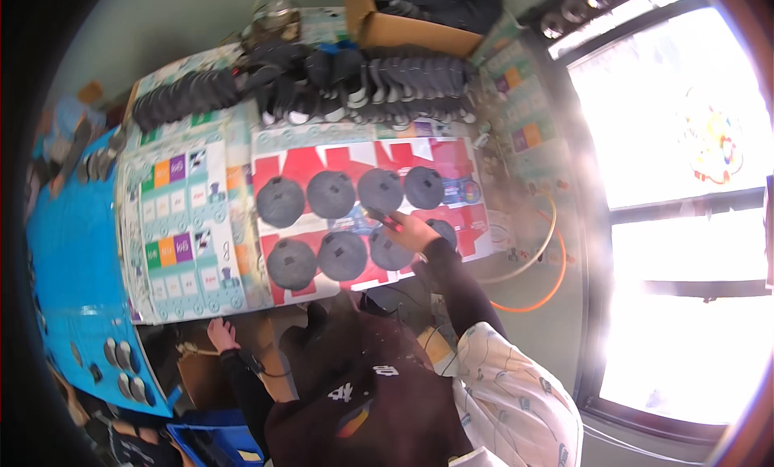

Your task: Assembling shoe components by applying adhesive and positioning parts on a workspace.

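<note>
Eight dark grey round pads (pixel 331 195) lie in two rows of four on a red-and-white printed sheet (pixel 477 240) on the right half of a table (pixel 189 229), near its right edge. A right hand (pixel 413 232) grips a slim dark tool (pixel 376 215) with a red part, its tip at the near rim of the third pad from the left in the far row; whether it touches cannot be told. That hand and forearm partly cover the last pad of the near row. The left hand (pixel 222 336), its fingers loosely spread, is just off the table's near edge, toward the near left corner.

Along the far edge, dark curved pieces (pixel 419 78) stand packed in rows. Behind them, at the far right corner, an open cardboard box (pixel 427 35) is heaped with dark material (pixel 435 4). Off the near left corner, a blue bin (pixel 205 436) shows a pale piece (pixel 248 456) at its side. Beyond the left edge, a blue-covered table (pixel 76 265) carries small dark pieces (pixel 129 356).
</note>
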The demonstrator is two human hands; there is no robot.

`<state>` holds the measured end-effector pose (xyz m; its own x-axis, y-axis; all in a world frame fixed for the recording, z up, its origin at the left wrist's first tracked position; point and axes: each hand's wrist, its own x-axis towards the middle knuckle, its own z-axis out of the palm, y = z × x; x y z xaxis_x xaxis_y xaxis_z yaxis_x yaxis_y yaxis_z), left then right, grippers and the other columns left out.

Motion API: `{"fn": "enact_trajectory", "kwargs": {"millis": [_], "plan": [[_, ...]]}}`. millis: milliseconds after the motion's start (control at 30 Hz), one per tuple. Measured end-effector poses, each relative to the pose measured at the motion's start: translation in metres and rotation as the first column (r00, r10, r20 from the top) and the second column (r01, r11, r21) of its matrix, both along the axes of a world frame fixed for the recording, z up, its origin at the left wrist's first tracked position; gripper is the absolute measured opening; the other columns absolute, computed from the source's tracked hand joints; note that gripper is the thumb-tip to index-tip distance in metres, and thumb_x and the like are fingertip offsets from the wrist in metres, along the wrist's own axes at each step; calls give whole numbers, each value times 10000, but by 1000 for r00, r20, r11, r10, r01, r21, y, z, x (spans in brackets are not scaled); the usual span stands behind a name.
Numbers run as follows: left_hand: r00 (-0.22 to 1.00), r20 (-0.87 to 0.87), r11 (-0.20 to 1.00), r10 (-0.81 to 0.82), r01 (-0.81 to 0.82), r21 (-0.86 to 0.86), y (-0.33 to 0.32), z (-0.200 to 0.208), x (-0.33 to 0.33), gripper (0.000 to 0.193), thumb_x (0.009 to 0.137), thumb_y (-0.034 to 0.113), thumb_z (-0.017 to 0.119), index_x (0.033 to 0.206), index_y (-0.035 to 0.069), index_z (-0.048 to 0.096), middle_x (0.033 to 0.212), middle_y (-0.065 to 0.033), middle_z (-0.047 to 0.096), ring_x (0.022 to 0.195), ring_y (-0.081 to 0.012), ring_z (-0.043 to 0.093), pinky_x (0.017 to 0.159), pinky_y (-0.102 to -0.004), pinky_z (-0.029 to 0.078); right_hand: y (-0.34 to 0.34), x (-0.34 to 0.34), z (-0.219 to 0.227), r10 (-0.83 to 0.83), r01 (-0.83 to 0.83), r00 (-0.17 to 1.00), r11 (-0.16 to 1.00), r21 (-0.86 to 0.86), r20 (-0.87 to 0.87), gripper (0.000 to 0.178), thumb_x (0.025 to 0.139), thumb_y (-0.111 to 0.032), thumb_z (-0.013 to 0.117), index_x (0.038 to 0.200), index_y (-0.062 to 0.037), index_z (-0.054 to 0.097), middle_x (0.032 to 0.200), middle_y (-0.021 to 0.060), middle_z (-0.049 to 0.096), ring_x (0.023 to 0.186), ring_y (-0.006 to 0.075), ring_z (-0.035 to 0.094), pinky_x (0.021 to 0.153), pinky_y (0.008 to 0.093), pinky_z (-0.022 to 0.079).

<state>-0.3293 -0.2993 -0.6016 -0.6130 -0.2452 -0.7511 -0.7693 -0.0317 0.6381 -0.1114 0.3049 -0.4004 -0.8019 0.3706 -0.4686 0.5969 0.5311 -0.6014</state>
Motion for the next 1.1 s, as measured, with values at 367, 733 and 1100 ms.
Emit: {"fn": "enact_trajectory", "kwargs": {"millis": [367, 733, 1100], "plan": [[953, 25, 953, -302, 300, 46, 122, 45, 62, 361, 942, 208, 645, 1281, 142, 544, 1096, -35, 651, 944, -188, 641, 742, -304, 512, 156, 345, -136, -517, 292, 847, 647, 704, 124, 511, 885, -110, 609, 1355, 17, 453, 1326, 253, 520, 1279, 433, 511, 1016, 492, 498], [767, -313, 820, -561, 566, -83, 249, 57, 64, 290, 942, 51, 617, 1223, 75, 549, 972, -51, 605, 732, -127, 595, 555, -245, 454, 75, 212, -91, -139, 126, 913, 990, -60, -383, 398, 924, -297, 659, 1270, -102, 680, 1266, 157, 685, 1138, 353, 654, 983, 460, 510], [278, -350, 442, -895, 662, -605, 263, 26, 19, 306, 894, -17, 629, 1195, 6, 582, 1000, -115, 635, 867, -225, 640, 813, -340, 531, 5, 179, -86, -132, 116, 985, 984, -137, -115, 196, 929, -227, 606, 1032, -89, 699, 951, 148, 733, 927, 363, 704, 817, 479, 542]]}}
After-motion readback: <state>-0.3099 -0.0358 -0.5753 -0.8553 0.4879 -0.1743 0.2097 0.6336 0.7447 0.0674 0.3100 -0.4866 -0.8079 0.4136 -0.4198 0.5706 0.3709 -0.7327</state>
